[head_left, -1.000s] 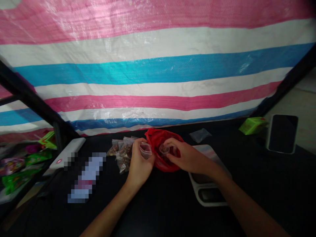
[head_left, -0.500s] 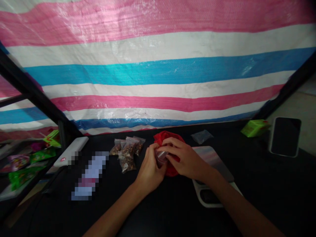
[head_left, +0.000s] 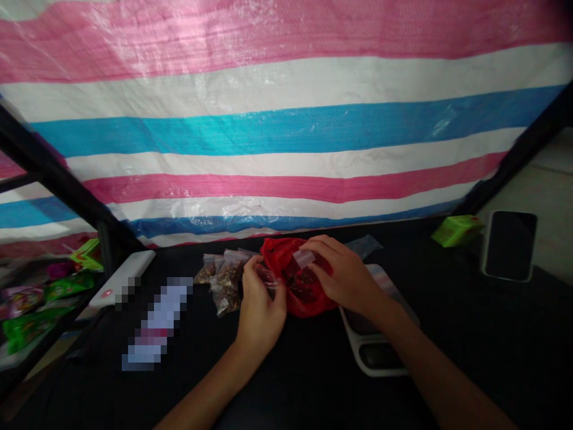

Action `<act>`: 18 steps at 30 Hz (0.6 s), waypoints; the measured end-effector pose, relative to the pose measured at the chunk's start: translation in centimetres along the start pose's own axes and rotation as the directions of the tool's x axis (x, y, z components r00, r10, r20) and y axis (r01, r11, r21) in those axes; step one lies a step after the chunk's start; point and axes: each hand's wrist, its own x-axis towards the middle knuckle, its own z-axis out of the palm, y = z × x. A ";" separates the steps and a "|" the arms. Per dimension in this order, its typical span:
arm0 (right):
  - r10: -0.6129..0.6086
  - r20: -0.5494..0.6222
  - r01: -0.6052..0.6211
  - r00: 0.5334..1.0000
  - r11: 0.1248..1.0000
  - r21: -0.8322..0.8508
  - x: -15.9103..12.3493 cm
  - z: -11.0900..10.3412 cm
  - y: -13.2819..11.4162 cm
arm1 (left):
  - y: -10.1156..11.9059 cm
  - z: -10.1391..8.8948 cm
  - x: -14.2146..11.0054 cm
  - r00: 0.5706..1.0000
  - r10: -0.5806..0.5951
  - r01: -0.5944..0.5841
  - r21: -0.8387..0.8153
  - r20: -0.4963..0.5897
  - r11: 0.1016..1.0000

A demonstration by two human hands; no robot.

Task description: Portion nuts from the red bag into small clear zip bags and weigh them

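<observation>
The left hand [head_left: 262,313] grips a zip bag [head_left: 268,276] at the red plastic bag's [head_left: 313,307] nine o'clock; the right [head_left: 351,278] pinches what seems a clear cup [head_left: 304,258], mid-scoop, calling for steadiness.

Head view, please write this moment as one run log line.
left hand: holds clear bag | right hand: holds clear cup over red bag | filled bags: beside left hand | scale: partly behind right forearm
</observation>
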 end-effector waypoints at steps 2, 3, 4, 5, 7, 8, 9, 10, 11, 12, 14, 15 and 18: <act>0.041 0.084 -0.035 0.996 0.997 -0.069 -0.1 0.3 0.8 | 0.2 -0.8 0.4 0.995 -0.054 0.050 0.043 0.080 0.998; 0.059 0.125 -0.047 0.990 0.994 -0.099 -0.2 0.5 1.1 | 0.3 -1.2 0.6 0.990 -0.080 0.073 0.064 0.119 0.995; 0.073 0.160 -0.054 0.984 0.991 -0.124 -0.3 0.8 1.4 | 0.3 -1.5 0.8 0.983 -0.104 0.093 0.079 0.150 0.993; 0.085 0.185 -0.058 0.979 0.988 -0.145 -0.4 1.0 1.6 | 0.3 -1.7 0.9 0.977 -0.121 0.108 0.085 0.173 0.990; 0.102 0.219 -0.062 0.970 0.981 -0.181 -0.6 1.5 1.8 | 0.1 -1.6 0.8 0.973 -0.125 0.113 0.071 0.196 0.991; 0.107 0.232 -0.062 0.967 0.979 -0.195 -0.6 1.7 1.8 | 0.1 -1.3 0.6 0.975 -0.115 0.106 0.056 0.189 0.993; 0.111 0.242 -0.061 0.964 0.977 -0.205 -0.6 1.8 1.7 | 0.0 -0.8 0.3 0.981 -0.101 0.096 0.036 0.168 0.995; 0.113 0.252 -0.060 0.961 0.976 -0.209 -0.6 1.9 1.6 | 0.0 -0.3 -0.1 0.987 -0.095 0.094 0.015 0.128 0.995; 0.114 0.260 -0.059 0.959 0.976 -0.209 -0.6 1.9 1.5 | 0.0 0.2 -0.5 0.989 -0.101 0.103 -0.019 0.104 0.994; 0.111 0.266 -0.056 0.958 0.977 -0.207 -0.6 2.0 1.4 | 0.0 0.6 -0.9 0.987 -0.113 0.122 -0.077 0.111 0.990; 0.104 0.274 -0.050 0.956 0.979 -0.195 -0.6 2.0 1.2 | 0.0 1.3 -1.5 0.966 -0.134 0.183 -0.217 0.221 0.959; 0.099 0.276 -0.047 0.956 0.981 -0.188 -0.6 2.0 1.2 | 0.0 1.4 -1.6 0.951 -0.137 0.213 -0.269 0.278 0.939; 0.086 0.276 -0.041 0.957 0.986 -0.164 -0.7 2.0 1.3 | -0.3 1.3 -1.2 0.925 -0.152 0.269 -0.317 0.349 0.910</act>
